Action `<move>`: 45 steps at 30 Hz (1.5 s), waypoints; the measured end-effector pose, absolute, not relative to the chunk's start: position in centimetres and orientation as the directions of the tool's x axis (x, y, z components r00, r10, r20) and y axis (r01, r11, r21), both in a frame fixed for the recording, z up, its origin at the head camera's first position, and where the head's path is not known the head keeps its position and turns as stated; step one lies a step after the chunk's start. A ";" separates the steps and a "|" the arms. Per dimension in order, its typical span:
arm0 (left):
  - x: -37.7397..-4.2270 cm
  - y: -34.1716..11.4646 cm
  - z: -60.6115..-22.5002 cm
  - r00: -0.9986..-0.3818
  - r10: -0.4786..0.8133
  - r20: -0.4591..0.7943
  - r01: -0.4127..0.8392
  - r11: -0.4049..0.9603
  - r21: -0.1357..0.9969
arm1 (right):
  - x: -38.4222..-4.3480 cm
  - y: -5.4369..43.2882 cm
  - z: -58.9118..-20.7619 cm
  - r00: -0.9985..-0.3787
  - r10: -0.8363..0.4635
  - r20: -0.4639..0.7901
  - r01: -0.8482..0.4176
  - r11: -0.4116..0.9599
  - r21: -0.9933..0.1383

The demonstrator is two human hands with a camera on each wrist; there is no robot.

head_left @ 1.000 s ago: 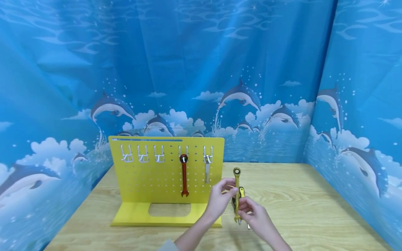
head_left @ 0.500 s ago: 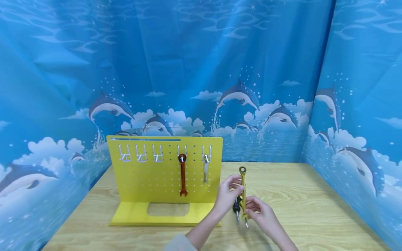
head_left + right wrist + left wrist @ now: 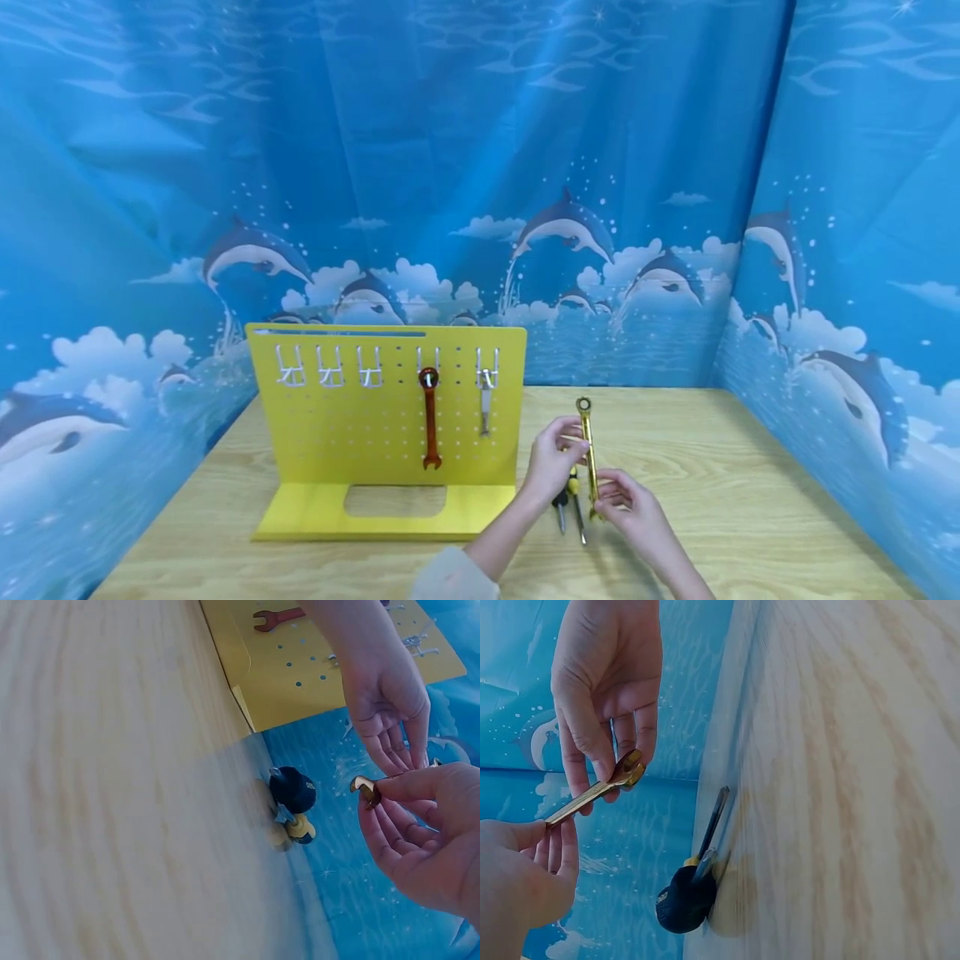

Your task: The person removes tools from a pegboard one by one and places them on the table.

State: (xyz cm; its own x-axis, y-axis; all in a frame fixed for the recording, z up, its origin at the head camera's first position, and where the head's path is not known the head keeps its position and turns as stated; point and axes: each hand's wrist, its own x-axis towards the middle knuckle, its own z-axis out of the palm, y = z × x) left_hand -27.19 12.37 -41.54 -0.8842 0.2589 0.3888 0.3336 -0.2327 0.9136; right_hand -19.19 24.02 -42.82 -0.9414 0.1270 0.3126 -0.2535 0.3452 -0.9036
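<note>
A gold combination wrench (image 3: 589, 446) is held off the table between both hands, ring end up and slightly tilted. My left hand (image 3: 551, 458) pinches its shaft between thumb and fingers. Lower down, my right hand (image 3: 636, 512) grips the open-jaw end, which the right wrist view shows between thumb and forefinger (image 3: 366, 791). Behind and below the hands, two screwdrivers lie on the table: one with a black handle (image 3: 686, 900), the other with a yellow-and-black handle (image 3: 301, 829). My left hand partly hides their handles in the head view.
A yellow pegboard (image 3: 337, 442) stands left of the hands. From its hooks hang a red-brown wrench (image 3: 431, 425) and a small silver wrench (image 3: 485, 408). Several more white hooks (image 3: 330, 368) line its upper left. Blue dolphin-print curtains (image 3: 637, 167) enclose the wooden table (image 3: 675, 433).
Both hands have moved the gold wrench to the right, away from the pegboard, and it leans a little more. The screwdrivers behind it show more. The head view has shifted slightly.
</note>
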 end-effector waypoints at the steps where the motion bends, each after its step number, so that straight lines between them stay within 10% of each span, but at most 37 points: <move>1: -27.3 12.4 -41.7 -0.885 0.260 0.386 0.331 -0.234 0.914 | -19.2 24.1 -42.9 -0.941 0.135 0.310 -0.250 0.341 -0.906; 45: -32.8 13.0 -45.4 -0.879 0.389 0.276 0.353 0.141 0.925 | -20.4 24.8 -46.8 -0.960 0.166 0.224 -0.128 0.451 -0.883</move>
